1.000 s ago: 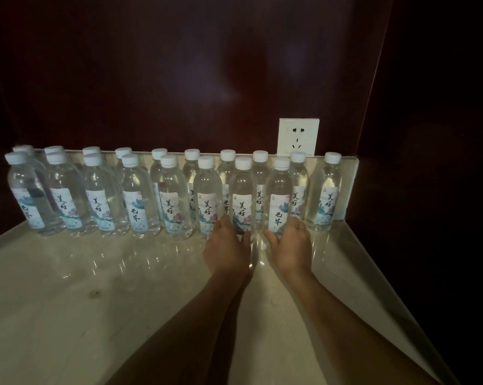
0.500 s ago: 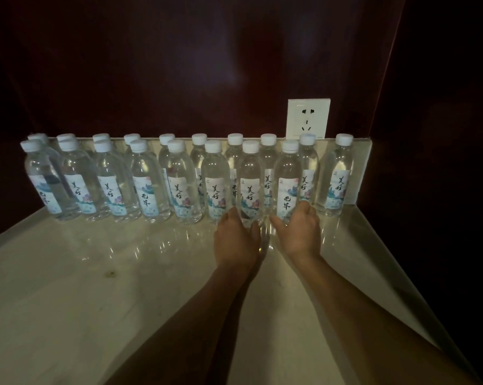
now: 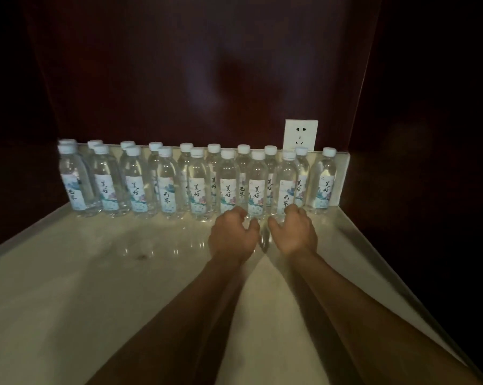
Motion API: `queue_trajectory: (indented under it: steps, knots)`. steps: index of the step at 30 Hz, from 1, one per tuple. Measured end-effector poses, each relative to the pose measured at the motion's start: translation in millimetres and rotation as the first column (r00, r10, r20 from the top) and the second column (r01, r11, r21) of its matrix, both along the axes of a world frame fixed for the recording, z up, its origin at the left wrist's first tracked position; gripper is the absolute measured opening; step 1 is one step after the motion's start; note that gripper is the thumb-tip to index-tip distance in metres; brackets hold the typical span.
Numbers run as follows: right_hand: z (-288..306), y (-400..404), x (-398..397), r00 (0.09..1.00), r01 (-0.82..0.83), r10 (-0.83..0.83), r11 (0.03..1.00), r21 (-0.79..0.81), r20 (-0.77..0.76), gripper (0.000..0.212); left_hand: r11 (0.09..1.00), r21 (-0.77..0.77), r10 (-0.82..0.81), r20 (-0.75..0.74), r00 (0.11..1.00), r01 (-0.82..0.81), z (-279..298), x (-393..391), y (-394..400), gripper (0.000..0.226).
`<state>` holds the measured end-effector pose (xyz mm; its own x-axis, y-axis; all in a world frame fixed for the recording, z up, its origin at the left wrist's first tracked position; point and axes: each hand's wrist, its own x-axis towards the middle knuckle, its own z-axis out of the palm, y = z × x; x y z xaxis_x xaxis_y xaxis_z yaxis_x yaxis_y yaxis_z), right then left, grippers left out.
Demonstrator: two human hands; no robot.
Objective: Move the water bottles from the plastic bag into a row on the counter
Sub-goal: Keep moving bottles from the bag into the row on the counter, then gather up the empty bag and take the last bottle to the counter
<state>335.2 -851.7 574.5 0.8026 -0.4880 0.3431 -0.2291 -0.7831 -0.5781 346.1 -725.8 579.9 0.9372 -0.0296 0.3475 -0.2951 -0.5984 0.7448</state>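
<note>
Clear water bottles (image 3: 166, 184): white caps, white-blue floral labels; cream counter (image 3: 95, 273); dark maroon wall (image 3: 179, 65).

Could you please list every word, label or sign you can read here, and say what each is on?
"美好": brush characters on several water bottle labels.
"无界", likely: on other bottle labels; too blurred to be sure.
Small label print: unreadable.
Wall socket: no text.

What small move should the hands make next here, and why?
Probably draw both hands back: the left hand and right hand sit at the bases of the front-row bottles, which stand upright on the counter. No bag is visible.
</note>
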Motion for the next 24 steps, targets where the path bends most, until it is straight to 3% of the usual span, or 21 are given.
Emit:
queue_trajectory:
  steps: [6, 13, 16, 19, 24]
  knots:
    - [10, 95, -47, 0.987, -0.136, 0.13, 0.989, 0.051, 0.099, 0.03, 0.998, -0.049, 0.047, 0.004, 0.999, -0.047, 9, -50, 89, 0.025]
    - [1, 247, -96, 0.918, -0.332, 0.277, 0.928, 0.168, 0.283, 0.011, 0.965, -0.149, 0.229, 0.094, 0.969, -0.214, 3, -113, 248, 0.015]
    - [-8, 321, -116, 0.838, -0.477, 0.408, 0.87, 0.124, 0.361, 0.012, 0.932, -0.181, 0.344, 0.162, 0.925, -0.315, -9, -148, 316, 0.017]
    - [-23, 396, -143, 0.704, -0.633, 0.56, 0.773, 0.029, 0.437, 0.018, 0.886, -0.227, 0.448, 0.19, 0.874, -0.405, -26, -189, 376, 0.027]
    - [-84, 511, -189, 0.487, -0.84, 0.772, 0.541, -0.023, 0.408, 0.019, 0.709, -0.307, 0.687, 0.102, 0.719, -0.635, -91, -264, 482, 0.029]
